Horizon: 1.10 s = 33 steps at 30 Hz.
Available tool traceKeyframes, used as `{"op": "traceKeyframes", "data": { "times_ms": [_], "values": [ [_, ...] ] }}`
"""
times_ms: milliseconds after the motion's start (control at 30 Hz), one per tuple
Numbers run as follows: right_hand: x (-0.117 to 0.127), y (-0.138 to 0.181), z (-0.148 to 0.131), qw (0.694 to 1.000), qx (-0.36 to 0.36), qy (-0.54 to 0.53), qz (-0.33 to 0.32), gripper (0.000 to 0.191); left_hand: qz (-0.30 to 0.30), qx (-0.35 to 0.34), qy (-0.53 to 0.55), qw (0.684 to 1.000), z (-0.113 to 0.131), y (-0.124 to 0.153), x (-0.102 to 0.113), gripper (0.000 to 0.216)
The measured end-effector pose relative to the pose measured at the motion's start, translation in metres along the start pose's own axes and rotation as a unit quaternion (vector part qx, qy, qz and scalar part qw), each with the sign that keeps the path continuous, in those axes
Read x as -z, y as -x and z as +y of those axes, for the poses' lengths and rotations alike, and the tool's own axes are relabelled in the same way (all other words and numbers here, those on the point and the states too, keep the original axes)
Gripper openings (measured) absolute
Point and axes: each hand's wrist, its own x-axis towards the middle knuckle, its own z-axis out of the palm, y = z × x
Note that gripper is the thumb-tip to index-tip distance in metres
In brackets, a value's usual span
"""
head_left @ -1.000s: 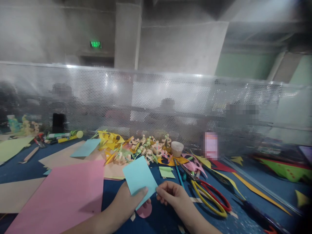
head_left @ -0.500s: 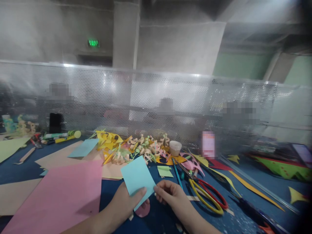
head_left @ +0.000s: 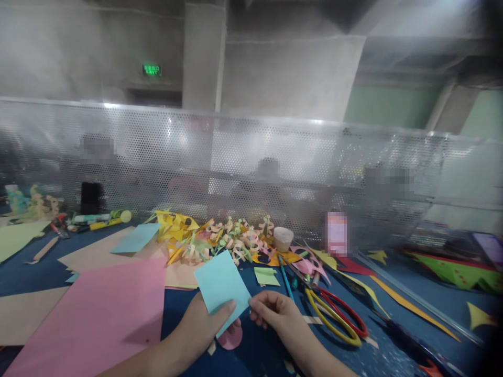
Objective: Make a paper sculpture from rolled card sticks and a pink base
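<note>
The left hand (head_left: 204, 327) held a small light-blue paper card (head_left: 221, 286) above the blue table (head_left: 393, 335), with the thumb pressed on the card's lower part and the fingers closed behind it. The card rose up and away from this hand, its long axis tilted a little to the left. The right hand (head_left: 277, 314) pinched the card's lower right corner between thumb and forefinger, so both hands were on it, the left one carrying most of it. A large pink sheet (head_left: 102, 314) lay just left, and scissors with yellow and red handles (head_left: 334, 319) lay just right. A small beige cup (head_left: 283, 239) stood farther back; its inside was not visible.
</note>
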Motion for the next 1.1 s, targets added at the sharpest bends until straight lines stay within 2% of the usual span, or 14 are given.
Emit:
{"op": "traceKeyframes", "data": {
  "times_ms": [100,367,500,667,833,933,1100],
  "values": [
    [0.000,0.001,-0.002,1.000,0.000,0.010,0.000,0.040,-0.013,0.019,-0.013,1.000,0.003,0.002,0.000,0.034],
    [-0.002,0.002,-0.002,1.000,0.022,0.004,-0.005,0.040,-0.021,0.019,-0.047,0.999,0.011,0.006,-0.001,0.036],
    [0.000,0.002,-0.002,1.000,0.026,0.006,-0.009,0.039,-0.020,0.021,-0.026,0.999,0.007,0.003,0.000,0.036],
    [0.001,0.002,-0.004,0.999,0.010,-0.049,-0.011,0.040,0.005,-0.011,0.017,1.000,-0.001,-0.002,0.000,0.033],
    [0.001,0.002,-0.004,1.000,0.012,-0.004,-0.010,0.038,0.011,-0.016,0.001,1.000,-0.001,-0.001,0.000,0.034],
    [0.001,0.002,-0.002,1.000,0.010,0.017,-0.008,0.038,-0.006,-0.015,-0.009,1.000,-0.001,-0.001,0.000,0.033],
    [0.002,0.002,-0.002,1.000,0.012,0.014,-0.016,0.037,0.003,-0.010,-0.015,1.000,-0.003,-0.002,0.001,0.032]
  ]
}}
